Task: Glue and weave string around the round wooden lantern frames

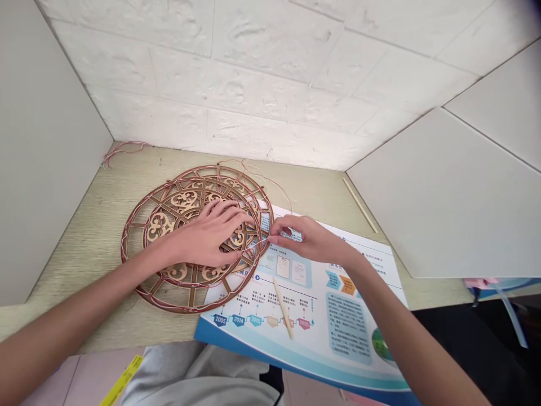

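Note:
Two round openwork frames (192, 287) with gold scroll patterns lie overlapping on the table. My left hand (211, 234) rests palm down on the upper frame, fingers spread. At the frame's right edge, my right hand (306, 239) pinches a thin pale wire (258, 245) between thumb and index finger; the wire runs toward my left thumb. Red and white wires (276, 183) loop loosely behind the frames and also trace their rims.
A printed sheet (296, 361) lies partly under the frames, with a short wooden stick (282, 307) on it. Another stick (360, 205) is at the right. Wire ends (124, 148) sit at the back left. A white wall and side panels surround the table (101, 225).

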A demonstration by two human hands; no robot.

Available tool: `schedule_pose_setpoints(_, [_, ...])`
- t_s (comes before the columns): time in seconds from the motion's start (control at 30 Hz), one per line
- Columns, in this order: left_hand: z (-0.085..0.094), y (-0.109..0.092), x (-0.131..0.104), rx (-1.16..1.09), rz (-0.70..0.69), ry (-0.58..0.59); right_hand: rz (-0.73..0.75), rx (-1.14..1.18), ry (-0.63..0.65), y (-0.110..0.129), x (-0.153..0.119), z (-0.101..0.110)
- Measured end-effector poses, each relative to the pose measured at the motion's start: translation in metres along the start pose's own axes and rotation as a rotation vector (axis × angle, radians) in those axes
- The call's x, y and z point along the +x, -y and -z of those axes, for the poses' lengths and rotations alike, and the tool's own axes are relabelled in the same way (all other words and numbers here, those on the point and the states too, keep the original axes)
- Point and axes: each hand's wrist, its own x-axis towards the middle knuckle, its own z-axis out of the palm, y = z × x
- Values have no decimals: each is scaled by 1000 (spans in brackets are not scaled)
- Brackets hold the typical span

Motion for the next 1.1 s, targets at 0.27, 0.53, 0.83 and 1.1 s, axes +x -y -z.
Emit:
schedule_pose_setpoints(0.27, [-2, 0, 1, -40, 28, -35, 81, -95, -171, 9, 33, -12])
schedule_pose_setpoints(0.53, [-2, 2, 0, -48, 45, -35, 185, -97, -216, 5, 43, -27])
schedule_pose_setpoints(0.83, [-1, 4, -2, 9, -10, 24, 218, -77, -322, -8, 42, -39])
schedule_pose_setpoints(1.1, [1, 4, -1, 16, -15, 52, 220, -76, -362, -10, 38, -42])
